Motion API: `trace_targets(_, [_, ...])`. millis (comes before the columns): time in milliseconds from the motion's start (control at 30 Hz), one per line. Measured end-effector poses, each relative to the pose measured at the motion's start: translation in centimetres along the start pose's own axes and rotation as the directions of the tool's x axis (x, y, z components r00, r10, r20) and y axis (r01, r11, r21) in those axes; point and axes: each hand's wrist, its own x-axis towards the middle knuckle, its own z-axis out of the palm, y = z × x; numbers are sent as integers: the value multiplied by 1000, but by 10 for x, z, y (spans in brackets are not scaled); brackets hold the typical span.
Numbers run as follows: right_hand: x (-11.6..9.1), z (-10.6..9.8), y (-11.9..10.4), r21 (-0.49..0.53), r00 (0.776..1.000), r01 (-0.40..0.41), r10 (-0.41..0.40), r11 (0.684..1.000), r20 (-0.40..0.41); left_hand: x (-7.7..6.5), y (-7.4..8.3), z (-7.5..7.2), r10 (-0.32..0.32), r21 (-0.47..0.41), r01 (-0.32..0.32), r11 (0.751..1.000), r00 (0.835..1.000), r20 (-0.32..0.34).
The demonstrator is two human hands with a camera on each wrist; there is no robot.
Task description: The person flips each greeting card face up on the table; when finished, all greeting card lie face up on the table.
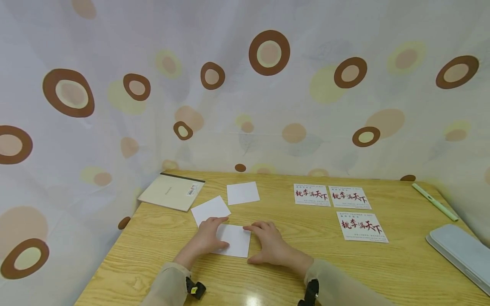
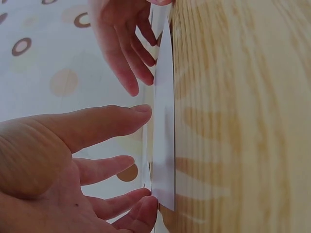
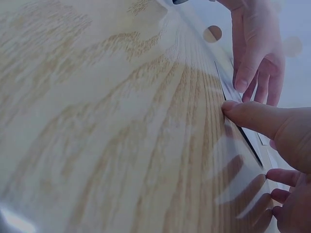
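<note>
A blank white card [image 1: 238, 241] lies flat on the wooden table between my two hands. My left hand [image 1: 206, 237] is at its left side, with the thumb over the card and the fingers by the far left edge. At the right side, my right hand [image 1: 272, 245] has its fingertips by the far right corner and its thumb by the near right corner. Both hands have their fingers spread and extended, as the wrist views show. Another blank card [image 1: 211, 209] lies tilted just beyond my left hand, and a third blank card [image 1: 243, 193] lies farther back.
A beige notebook [image 1: 172, 191] lies at the back left. Three cards printed with red characters, one of them the front card [image 1: 362, 227], lie on the right. Beyond them are a green pen [image 1: 434, 201] and a pale blue case [image 1: 461, 250] near the right edge of the table [image 1: 306, 229].
</note>
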Motion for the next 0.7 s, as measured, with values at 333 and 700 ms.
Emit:
trace_targets(333, [-1, 4, 1, -12, 999, 33, -34, 999, -11, -1, 1, -1, -14, 7, 13, 1000, 1000, 10])
trace_targets(700, [1, 6, 1, -34, 1000, 20, -20, 999, -2, 0, 1, -2, 14, -26, -14, 1000, 1000, 10])
